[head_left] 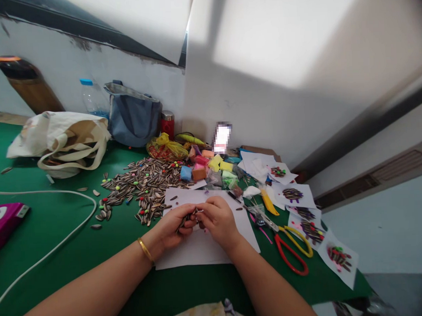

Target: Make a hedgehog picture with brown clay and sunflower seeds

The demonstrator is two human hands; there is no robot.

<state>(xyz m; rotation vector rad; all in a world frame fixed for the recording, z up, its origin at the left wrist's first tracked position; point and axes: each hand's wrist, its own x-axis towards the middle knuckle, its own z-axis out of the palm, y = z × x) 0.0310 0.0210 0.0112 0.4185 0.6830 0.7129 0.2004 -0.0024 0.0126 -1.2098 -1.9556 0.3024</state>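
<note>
Both of my hands meet above a white sheet of paper (222,250). My left hand (177,224) is closed around a small clump of striped sunflower seeds (185,220). The fingers of my right hand (217,220) are pinched together at the clump's right side; what sits between their tips is mostly hidden, though a small brownish bit shows below them. A few loose seeds lie on the paper near its upper edge. Just beyond my left hand spreads a large pile of sunflower seeds (147,179) dotted with small red, green and yellow balls.
Packets of coloured clay (199,174) lie behind the paper. To the right are scissors (288,248), a yellow-handled cutter (269,201) and several cards with seed figures (339,259). A white cable (61,243), cloth bag (63,136), blue bag (134,117) and phone (221,136) are around.
</note>
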